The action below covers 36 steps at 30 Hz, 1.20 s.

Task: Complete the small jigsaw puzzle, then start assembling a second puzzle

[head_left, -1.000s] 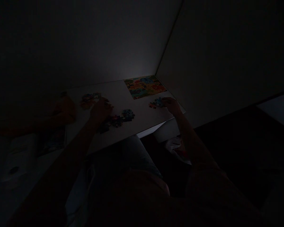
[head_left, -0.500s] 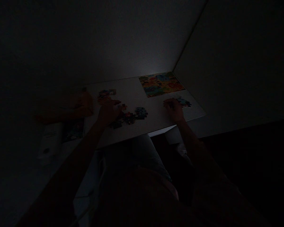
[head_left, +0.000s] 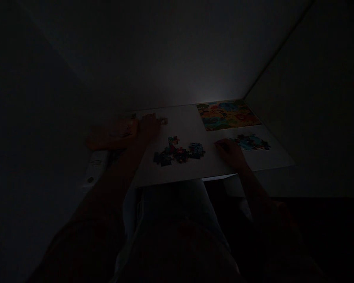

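The scene is very dark. My left hand (head_left: pixel 150 127) reaches to the back left of the white table, its fingers stretched over a pile of loose jigsaw pieces (head_left: pixel 163 121) and covering most of it. My right hand (head_left: pixel 232 153) rests near the front edge with fingers curled together; whatever they hold, if anything, is too dark to make out. Just beyond and right of it lies a bluish cluster of jigsaw pieces (head_left: pixel 253 142). Between my hands is a partly joined section of puzzle (head_left: pixel 178 154), with a colourful piece (head_left: pixel 173 140) at its upper edge.
A colourful picture sheet (head_left: pixel 228 114) with animals lies at the back right, by the wall corner. Left of my left hand is an orange box or bag (head_left: pixel 115 133), blurred in the dark. A white box-like object (head_left: pixel 96 165) with print stands below it.
My left hand has moved from the joined pieces back to the loose pile. The view has shifted, so the table sits further right. My right hand uncovers more of the bluish pieces.
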### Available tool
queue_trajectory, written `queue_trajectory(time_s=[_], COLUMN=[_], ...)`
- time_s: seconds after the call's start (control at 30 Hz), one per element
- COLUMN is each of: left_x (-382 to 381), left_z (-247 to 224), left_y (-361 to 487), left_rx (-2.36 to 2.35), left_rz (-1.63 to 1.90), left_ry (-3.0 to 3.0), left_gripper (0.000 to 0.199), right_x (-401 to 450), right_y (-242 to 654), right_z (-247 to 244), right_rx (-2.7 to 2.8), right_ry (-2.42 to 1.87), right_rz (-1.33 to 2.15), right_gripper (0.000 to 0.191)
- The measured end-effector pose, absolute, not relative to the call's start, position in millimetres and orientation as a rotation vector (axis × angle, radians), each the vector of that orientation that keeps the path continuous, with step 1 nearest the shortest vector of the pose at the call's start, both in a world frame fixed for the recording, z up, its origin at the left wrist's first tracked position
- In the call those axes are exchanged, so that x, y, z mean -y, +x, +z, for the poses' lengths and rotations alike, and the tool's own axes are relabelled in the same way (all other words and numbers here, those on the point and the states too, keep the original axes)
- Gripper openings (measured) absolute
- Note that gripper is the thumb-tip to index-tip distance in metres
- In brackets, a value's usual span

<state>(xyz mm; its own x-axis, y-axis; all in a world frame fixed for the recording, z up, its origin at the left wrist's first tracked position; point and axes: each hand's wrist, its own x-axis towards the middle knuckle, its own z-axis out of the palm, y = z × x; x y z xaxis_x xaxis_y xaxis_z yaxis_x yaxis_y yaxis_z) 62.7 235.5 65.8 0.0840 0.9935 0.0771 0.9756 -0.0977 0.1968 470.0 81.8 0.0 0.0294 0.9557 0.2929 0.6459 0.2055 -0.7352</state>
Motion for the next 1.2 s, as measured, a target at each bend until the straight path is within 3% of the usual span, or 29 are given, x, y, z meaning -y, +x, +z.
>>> queue_trajectory(time_s=[0.23, 0.67, 0.87, 1.0, 1.2], left_x=[-263, -253, -232, -196, -124], left_z=[70, 59, 68, 70, 62], left_y=[73, 100, 98, 82, 64], left_rx=[-1.948, -1.589, -1.519, -1.435, -1.26], left_rz=[0.219, 0.465, 0.651, 0.75, 0.971], left_ry=[2.173, 2.013, 1.93, 1.886, 1.763], left_gripper=[0.056, 0.05, 0.029, 0.026, 0.045], right_x=[-81, -82, -83, -80, -69], right_y=[469, 472, 472, 471, 421], right_z=[2, 0, 1, 5, 31], right_rx=[1.64, 1.615, 1.649, 1.618, 1.585], right_ry=[-1.536, -1.551, -1.527, -1.538, -1.42], right_rz=[0.546, 0.545, 0.525, 0.512, 0.591], right_gripper=[0.04, 0.047, 0.049, 0.05, 0.05])
